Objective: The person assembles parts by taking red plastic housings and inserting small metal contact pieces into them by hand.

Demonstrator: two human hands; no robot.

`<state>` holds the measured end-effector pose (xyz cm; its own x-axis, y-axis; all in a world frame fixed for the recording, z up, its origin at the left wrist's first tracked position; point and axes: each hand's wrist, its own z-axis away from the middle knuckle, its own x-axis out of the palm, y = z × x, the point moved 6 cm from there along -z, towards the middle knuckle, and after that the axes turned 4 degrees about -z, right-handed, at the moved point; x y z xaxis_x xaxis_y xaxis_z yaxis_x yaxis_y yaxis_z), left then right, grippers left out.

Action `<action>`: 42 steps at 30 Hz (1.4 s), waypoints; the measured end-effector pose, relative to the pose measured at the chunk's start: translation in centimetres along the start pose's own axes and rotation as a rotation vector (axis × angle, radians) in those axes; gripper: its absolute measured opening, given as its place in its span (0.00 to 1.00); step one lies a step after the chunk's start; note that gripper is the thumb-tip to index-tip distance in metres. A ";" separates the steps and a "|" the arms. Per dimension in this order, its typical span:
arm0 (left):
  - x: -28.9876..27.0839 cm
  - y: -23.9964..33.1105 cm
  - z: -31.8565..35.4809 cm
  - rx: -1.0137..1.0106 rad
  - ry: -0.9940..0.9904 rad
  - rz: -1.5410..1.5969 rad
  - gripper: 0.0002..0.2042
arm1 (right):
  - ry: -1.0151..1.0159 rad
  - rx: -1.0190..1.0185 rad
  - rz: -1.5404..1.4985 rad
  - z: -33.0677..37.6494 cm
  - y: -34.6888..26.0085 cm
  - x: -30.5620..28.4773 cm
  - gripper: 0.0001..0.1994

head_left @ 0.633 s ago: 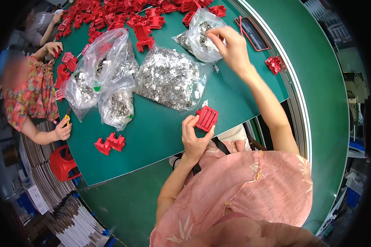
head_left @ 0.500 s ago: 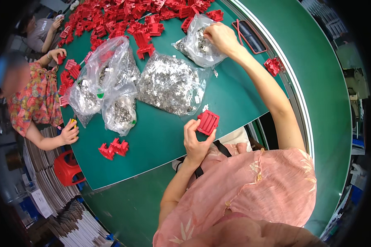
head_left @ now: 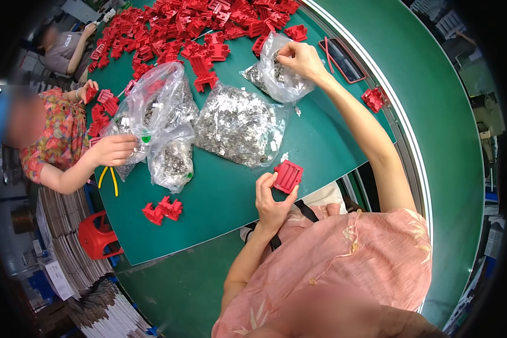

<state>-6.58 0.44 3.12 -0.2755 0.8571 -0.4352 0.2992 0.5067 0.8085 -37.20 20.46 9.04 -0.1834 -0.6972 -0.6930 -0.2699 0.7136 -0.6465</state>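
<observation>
Near the table's front edge, my left hand (head_left: 272, 201) grips a red plastic housing (head_left: 288, 177) by its sides, its slotted face up. At the far right of the table, my right hand (head_left: 300, 58) reaches into the mouth of a clear plastic bag (head_left: 282, 84) of small metal parts. Its fingers are pinched together at the bag's opening, and whatever lies between them is too small to name. A few small silvery pieces (head_left: 285, 157) rest on the table just beyond the housing. Left of the bag lies a fuller clear bag of metal parts (head_left: 239, 125).
Red housings (head_left: 191, 22) are heaped at the back, and two or three more (head_left: 163, 210) lie front left. A co-worker's hand (head_left: 116, 150) touches further bags (head_left: 172, 155), near yellow-handled pliers (head_left: 114, 181). A phone-like dark device (head_left: 344, 60) and a metal rail (head_left: 388, 96) border the right.
The co-worker's hand has moved right onto the plastic bags, leaving the yellow-handled tool on the table. My right hand stays at its bag, and my left keeps hold of the housing.
</observation>
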 end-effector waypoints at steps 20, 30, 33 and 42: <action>-0.3 0.7 -0.5 0.038 0.032 -0.081 0.30 | -0.363 0.051 -0.510 19.7 -8.8 -1.6 0.16; -0.1 0.6 -0.1 0.051 0.038 -0.039 0.31 | -0.296 -0.051 -0.379 22.8 -9.8 0.0 0.16; 0.1 0.6 -0.2 0.046 0.046 -0.037 0.30 | -0.266 -0.102 -0.303 22.8 -9.7 0.1 0.16; -1.0 0.8 -0.1 0.178 0.032 -0.044 0.29 | -0.952 0.470 -0.951 21.6 -5.8 3.8 0.10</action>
<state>-6.20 0.00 4.23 -0.3202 0.8316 -0.4538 0.4425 0.5548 0.7045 -15.88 15.14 3.23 0.6320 -0.7393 0.2327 0.4400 0.0952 -0.8929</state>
